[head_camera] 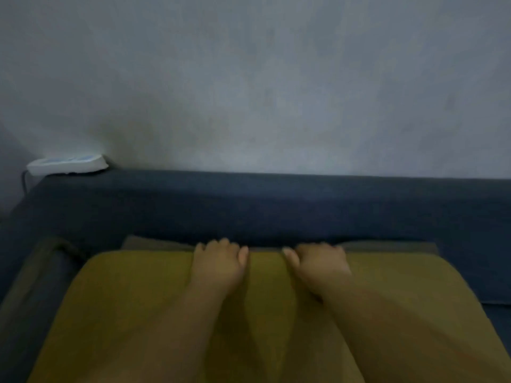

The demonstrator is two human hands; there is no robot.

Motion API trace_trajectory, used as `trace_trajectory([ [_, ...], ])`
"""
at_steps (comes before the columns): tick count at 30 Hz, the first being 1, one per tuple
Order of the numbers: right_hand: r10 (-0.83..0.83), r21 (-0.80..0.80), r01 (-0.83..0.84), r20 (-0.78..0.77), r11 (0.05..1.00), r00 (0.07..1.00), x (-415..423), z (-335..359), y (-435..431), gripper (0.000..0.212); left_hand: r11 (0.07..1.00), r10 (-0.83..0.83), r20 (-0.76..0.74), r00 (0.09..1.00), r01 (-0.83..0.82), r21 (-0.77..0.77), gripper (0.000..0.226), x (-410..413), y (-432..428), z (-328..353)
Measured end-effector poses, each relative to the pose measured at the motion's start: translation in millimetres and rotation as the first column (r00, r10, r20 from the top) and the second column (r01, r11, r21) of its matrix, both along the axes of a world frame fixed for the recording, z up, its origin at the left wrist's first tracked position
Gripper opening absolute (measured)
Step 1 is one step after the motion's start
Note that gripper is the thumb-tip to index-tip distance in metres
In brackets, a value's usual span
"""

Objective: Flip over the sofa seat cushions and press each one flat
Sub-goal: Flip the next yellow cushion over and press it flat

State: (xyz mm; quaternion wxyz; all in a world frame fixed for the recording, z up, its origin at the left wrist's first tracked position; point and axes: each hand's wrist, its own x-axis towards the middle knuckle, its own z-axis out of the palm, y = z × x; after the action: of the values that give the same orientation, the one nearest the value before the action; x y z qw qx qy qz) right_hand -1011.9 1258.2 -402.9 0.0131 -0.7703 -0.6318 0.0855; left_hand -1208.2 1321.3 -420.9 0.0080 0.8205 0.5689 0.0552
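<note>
Nearest, two bare forearms reach out over the yellow cushion (124, 299), which lies flat on the sofa seat beneath both grips. The left grip (219, 261) and right grip (320, 261) sit close together at the cushion's far edge. Their fingers are curled over that edge, so each holds the cushion. This looks like the start of a flip. To lift cleanly, the grips would do better spread wider apart, so the corners do not sag. Just beyond the fingertips an olive layer (154, 243) shows under the cushion. Behind it rises the dark blue backrest (276, 205). Far left of the grips, a white corded device (67, 164) rests on top of the backrest, against the grey wall (249, 78).
</note>
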Motion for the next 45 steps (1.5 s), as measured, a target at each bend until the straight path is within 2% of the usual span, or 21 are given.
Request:
trace_trajectory([
  [3,-0.032,-0.074,0.031,-0.007,0.997,0.999,-21,-72,-41,0.082,0.996,0.042,0.001,0.999,-0.042,-0.075,0.079,-10,-27,-78],
  [6,-0.025,-0.158,0.023,-0.012,0.987,1.0,-20,-109,-33,0.067,0.979,0.028,-0.059,0.998,-0.039,-0.198,0.063,-7,-21,-114],
  [9,-0.025,-0.073,0.027,0.023,0.997,0.999,-19,-131,-27,0.061,0.983,0.023,-0.049,0.999,-0.031,-0.18,0.049,-5,-11,-135],
  [18,-0.047,-0.089,0.054,0.084,0.995,0.995,-17,-183,-19,0.064,0.96,0.009,-0.027,1.0,-0.016,-0.279,0.065,-5,-29,-184],
  [22,-0.051,-0.088,0.065,0.145,0.994,0.988,-18,-203,-14,0.066,0.967,0.016,-0.007,1.0,-0.017,-0.255,0.067,-3,-27,-200],
  [25,-0.073,-0.03,0.08,0.188,0.996,0.979,-20,-217,-15,0.065,0.976,0.022,-0.019,1.0,-0.025,-0.217,0.069,-2,-27,-213],
  [28,-0.089,-0.028,0.096,0.181,0.995,0.979,-22,-232,-14,0.06,0.972,0.02,-0.05,0.999,-0.031,-0.235,0.075,0,-25,-224],
  [31,-0.108,-0.043,0.118,0.182,0.992,0.977,-18,-255,-10,0.058,0.966,0.016,-0.067,0.998,-0.033,-0.257,0.068,6,-21,-239],
  [34,-0.122,-0.02,0.126,0.154,0.992,0.981,-16,-276,-10,0.058,0.974,0.027,-0.051,0.998,-0.038,-0.222,0.061,8,-20,-254],
  [40,-0.126,0.03,0.123,0.109,0.992,0.986,-13,-283,-9,0.058,0.975,0.022,-0.048,0.999,-0.032,-0.218,0.061,8,-19,-259],
  [45,-0.121,0.116,0.11,0.092,0.987,0.988,-13,-288,-9,0.058,0.99,0.02,-0.032,0.999,-0.024,-0.138,0.062,7,-18,-265],
])
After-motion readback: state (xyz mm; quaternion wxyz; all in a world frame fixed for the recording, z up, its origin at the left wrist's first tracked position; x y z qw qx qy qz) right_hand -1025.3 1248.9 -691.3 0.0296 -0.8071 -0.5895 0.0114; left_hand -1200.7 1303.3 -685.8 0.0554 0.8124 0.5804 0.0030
